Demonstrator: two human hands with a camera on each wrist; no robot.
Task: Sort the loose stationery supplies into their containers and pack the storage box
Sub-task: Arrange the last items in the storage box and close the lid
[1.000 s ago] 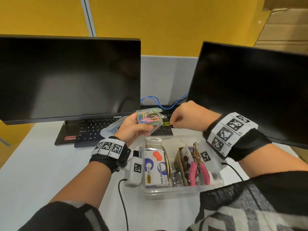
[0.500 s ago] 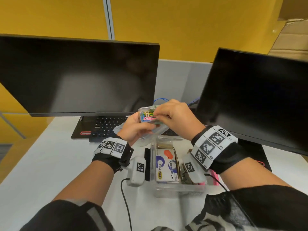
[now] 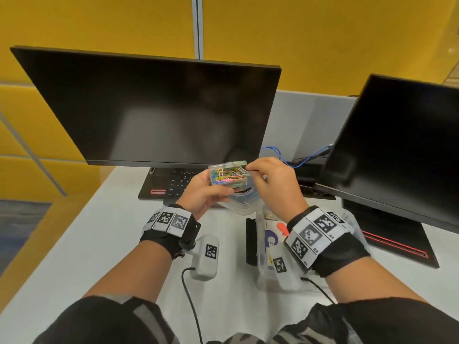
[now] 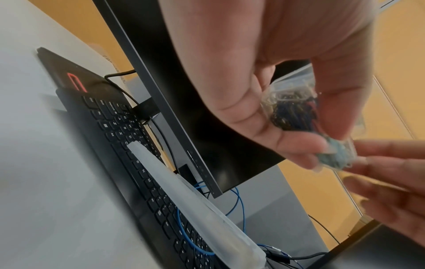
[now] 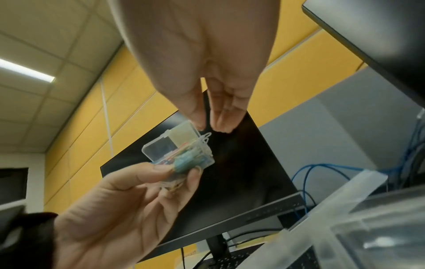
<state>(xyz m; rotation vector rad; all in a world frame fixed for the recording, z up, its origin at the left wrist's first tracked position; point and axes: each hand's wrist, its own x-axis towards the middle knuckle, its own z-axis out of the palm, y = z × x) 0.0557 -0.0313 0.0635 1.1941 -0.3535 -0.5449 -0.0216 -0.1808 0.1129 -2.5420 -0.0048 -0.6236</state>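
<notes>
My left hand grips a small clear paper clip box full of coloured clips, held up in front of the monitors with its lid raised. My right hand has thumb and fingertips pinched at the box's right end. In the right wrist view, that right hand meets a white paper clip sticking out under the lid. The clear storage box stands on the desk below my right wrist, which hides most of it. A tape dispenser carton shows inside.
The storage box's clear lid lies tilted on the black keyboard. A monitor stands close behind the hands and another monitor at right. Blue cables run between them. The white desk stretches left.
My right hand came from the right of the paper clip box onto its lid edge and now pinches at its right end. The left hand kept holding the box.
</notes>
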